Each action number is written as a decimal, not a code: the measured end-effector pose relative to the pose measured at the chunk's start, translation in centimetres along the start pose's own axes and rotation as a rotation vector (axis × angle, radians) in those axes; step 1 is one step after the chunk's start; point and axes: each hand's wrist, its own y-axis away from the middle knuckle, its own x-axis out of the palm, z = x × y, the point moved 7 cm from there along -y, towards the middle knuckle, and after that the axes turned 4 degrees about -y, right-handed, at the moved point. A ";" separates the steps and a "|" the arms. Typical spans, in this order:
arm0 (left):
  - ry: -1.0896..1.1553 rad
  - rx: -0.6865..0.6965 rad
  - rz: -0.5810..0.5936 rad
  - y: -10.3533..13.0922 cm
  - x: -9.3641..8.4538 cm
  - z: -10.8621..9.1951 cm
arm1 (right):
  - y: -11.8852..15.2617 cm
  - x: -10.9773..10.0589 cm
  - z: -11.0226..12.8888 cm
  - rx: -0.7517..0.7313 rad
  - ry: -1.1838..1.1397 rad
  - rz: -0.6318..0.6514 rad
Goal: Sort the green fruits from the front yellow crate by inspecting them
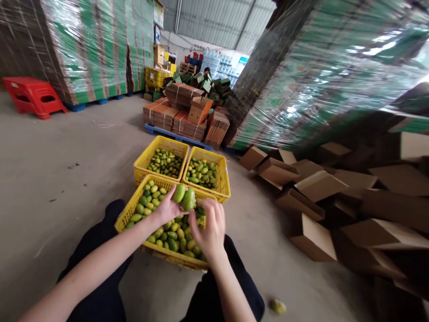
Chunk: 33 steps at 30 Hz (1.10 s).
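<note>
My left hand (168, 207) is palm up over the nearest yellow crate (134, 198), closed around two green mangoes (184, 197). These are oval, smooth and larger than most of the fruit below. Just to the right, my right hand (210, 228) is raised with its thumb and curved fingers apart, close to the held mangoes. It is slightly blurred, and I see nothing in it. Many green and yellowish mangoes (172, 243) fill the near crate, partly hidden under my hands and forearms. The crate stands on the floor between my knees.
Behind it stand two more yellow crates of fruit, a left one (143, 163) and a right one (224, 173). Open cardboard boxes (317, 185) lie heaped at right. Flattened cartons (174, 118) sit on a blue pallet. A red stool (33, 96) and wrapped stacks stand around. One fruit (277, 306) lies on the floor.
</note>
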 end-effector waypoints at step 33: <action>-0.140 0.015 -0.179 -0.1 -0.7 -1.3 | -0.2 2.6 -7.9 0.694 -0.730 -0.166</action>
